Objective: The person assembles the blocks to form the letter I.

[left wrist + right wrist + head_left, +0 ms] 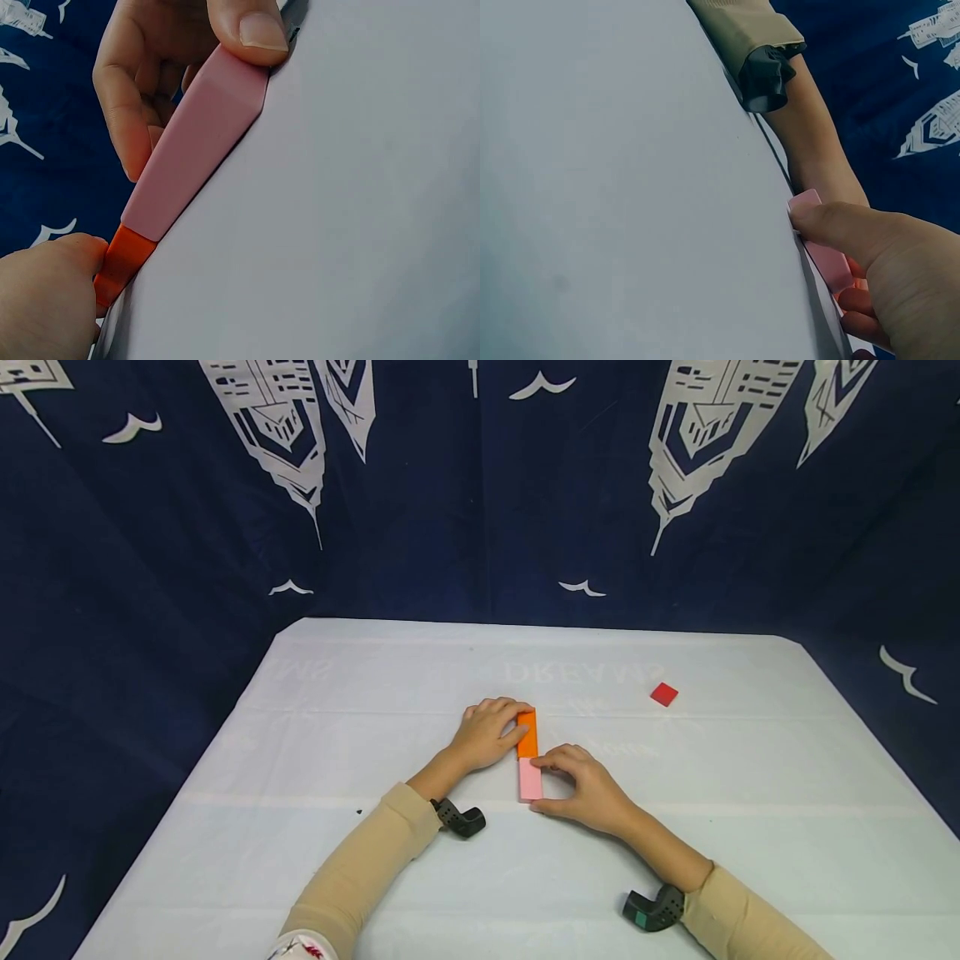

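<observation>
An orange block (528, 739) and a pink block (530, 781) lie end to end on the white table, their short ends meeting. My left hand (487, 735) grips the orange block, its index finger at the far end and thumb along the left side. With thumb and index finger, my right hand (588, 789) pinches the pink block lengthwise. In the left wrist view, the right thumb presses the near end of the pink block (199, 142), while the orange block (126, 262) is partly covered by the left hand (49, 296).
A flat red square piece (664, 694) lies toward the back right of the white table (300, 860). A small dark speck (359, 812) is on the left. Behind the table hangs a dark blue cloth (480, 527) with white prints.
</observation>
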Available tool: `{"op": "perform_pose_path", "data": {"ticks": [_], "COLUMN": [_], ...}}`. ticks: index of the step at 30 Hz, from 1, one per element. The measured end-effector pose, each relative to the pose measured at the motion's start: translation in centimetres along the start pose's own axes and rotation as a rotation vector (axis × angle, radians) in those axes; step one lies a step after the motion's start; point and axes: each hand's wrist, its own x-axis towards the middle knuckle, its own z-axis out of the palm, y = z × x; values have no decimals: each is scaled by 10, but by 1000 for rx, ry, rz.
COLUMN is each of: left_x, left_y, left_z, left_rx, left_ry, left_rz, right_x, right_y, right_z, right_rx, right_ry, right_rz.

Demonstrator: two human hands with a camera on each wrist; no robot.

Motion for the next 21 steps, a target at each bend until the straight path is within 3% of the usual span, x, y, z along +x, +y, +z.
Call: {"op": "perform_pose_path", "data": {"ticks": [21], "left_x": [-1], "left_y": [1], "left_z": [-2], "left_rx": [-2], "left_ry": [-7], "left_rz": [5], "right_x": [-1], "right_y": [-1], "right_z": [0], "right_rx": [8], "right_ry": [-9], "right_rz": [12]}}
